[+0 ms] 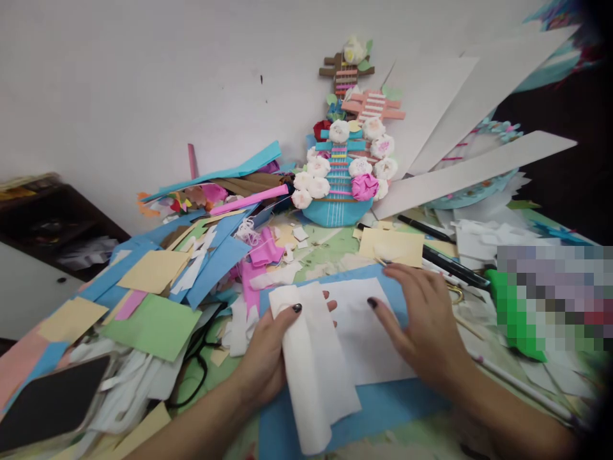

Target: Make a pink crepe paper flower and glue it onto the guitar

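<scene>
My left hand [268, 358] is closed around a roll of white crepe-like paper [306, 383], thumb on top and fingertips showing past its loose flap. Below the roll lies a white paper sheet [368, 332], resting on a larger blue sheet [407, 409]. Over the right side of the white sheet is my right hand [426, 313], its thumb and fingers spread apart with nothing between them. Its fingertips are close to a pale yellow card [390, 246].
A blue paper guitar [338, 211] with paper roses leans against the wall. Paper scraps, a green card [153, 326] and a phone [55, 402] crowd the left. Black pens [454, 265], a green item [514, 313] and long white strips [474, 176] lie right.
</scene>
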Demonstrator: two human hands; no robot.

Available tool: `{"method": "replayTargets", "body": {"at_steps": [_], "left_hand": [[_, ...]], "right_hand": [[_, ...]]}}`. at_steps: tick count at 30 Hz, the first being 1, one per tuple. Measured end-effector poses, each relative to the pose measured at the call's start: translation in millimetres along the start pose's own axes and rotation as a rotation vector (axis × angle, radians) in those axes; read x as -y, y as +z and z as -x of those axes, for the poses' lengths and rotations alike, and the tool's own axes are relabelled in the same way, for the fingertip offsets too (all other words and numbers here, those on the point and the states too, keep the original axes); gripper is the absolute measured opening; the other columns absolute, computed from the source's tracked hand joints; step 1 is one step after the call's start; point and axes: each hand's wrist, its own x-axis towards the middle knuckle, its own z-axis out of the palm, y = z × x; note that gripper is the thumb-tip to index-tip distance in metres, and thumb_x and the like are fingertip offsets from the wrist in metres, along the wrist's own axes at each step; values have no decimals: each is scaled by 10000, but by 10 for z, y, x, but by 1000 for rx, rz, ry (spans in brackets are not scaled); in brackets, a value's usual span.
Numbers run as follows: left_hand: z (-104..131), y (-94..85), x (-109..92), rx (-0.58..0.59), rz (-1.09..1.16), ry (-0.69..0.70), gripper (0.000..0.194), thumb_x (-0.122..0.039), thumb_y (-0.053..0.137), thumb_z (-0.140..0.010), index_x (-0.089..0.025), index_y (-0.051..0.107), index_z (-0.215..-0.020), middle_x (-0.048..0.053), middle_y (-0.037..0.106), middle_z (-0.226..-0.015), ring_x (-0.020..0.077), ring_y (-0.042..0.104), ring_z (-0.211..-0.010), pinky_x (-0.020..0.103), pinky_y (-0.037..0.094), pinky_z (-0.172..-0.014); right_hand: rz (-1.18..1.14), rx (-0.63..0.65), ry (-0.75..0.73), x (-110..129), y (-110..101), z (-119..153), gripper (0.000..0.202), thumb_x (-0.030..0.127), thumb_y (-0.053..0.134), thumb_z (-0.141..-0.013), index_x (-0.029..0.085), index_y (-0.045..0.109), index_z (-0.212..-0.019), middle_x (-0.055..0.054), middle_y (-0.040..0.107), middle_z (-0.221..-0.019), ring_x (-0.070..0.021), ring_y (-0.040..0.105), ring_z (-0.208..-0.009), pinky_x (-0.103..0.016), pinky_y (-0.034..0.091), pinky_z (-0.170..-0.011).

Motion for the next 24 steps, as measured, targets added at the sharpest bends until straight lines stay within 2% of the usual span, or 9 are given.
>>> {"method": "replayTargets", "body": {"at_steps": [2, 5, 7, 11, 14, 16, 19, 21, 24], "left_hand": [[18, 31, 40, 3, 33, -26, 466, -234, 580, -787, -80, 530, -1225, 199, 656, -1121, 326, 644, -976, 459, 498, -874], [52, 66, 70, 30, 86, -79, 488, -242, 580, -793, -83, 502, -1248, 200, 656, -1114, 332, 644, -969, 469, 491, -874], [76, 83, 78, 16, 108, -123, 467, -241, 574, -804, -91, 501, -1241, 189, 671, -1076, 325, 648, -959, 460, 492, -867], [99, 96, 96, 7, 118, -149, 417, -236, 594, -811, -110, 516, -1201, 156, 701, -972, 307, 664, -912, 443, 486, -861], [78, 89, 114, 29, 153, -147, 377, -251, 604, -805, -102, 541, -1146, 138, 708, -907, 301, 662, -907, 432, 472, -878], [56, 79, 127, 64, 194, -181, 372, -289, 587, -809, -81, 558, -1116, 142, 705, -887, 305, 655, -918, 430, 464, -888], [35, 60, 156, 199, 242, -175, 397, -353, 582, -803, -75, 583, -1087, 149, 694, -947, 300, 643, -940, 417, 461, -893], [36, 43, 178, 259, 232, -106, 358, -322, 621, -784, -107, 595, -1069, 129, 687, -995, 270, 644, -933, 385, 470, -878], [52, 18, 203, 248, 170, -45, 359, -242, 686, -735, -141, 595, -1067, 106, 686, -1020, 237, 648, -915, 349, 484, -853]], "right_hand": [[-123, 177, -66, 141, -27, 78, 340, 434, 487, -843, 166, 577, -1033, -132, 608, -1062, -278, 528, -986, -423, 394, -854], [-301, 544, 68, 299, -12, 162, 281, 449, 485, -859, 188, 588, -886, -66, 620, -826, -202, 553, -768, -323, 418, -679], [-380, 638, 160, 346, 20, 181, 255, 429, 505, -857, 185, 573, -884, -40, 608, -762, -178, 539, -707, -291, 396, -624], [-660, 677, 322, 367, 78, 185, 252, 387, 518, -859, 178, 521, -1000, -13, 607, -743, -156, 533, -675, -254, 381, -575], [-868, 703, 366, 374, 81, 190, 241, 399, 515, -859, 165, 568, -880, -26, 600, -778, -157, 531, -716, -247, 400, -603], [-893, 660, 374, 365, 58, 184, 287, 421, 512, -860, 154, 588, -788, -26, 579, -759, -146, 506, -698, -243, 394, -606], [-903, 561, 385, 316, 0, 152, 296, 439, 530, -852, 159, 600, -789, -25, 582, -783, -144, 498, -707, -236, 393, -610], [-912, 527, 401, 270, -43, 124, 294, 447, 531, -850, 166, 606, -809, -28, 594, -806, -151, 509, -716, -235, 397, -601], [-859, 478, 368, 213, -101, 89, 317, 453, 499, -865, 171, 614, -776, -25, 594, -762, -159, 515, -703, -239, 401, -602]]}}
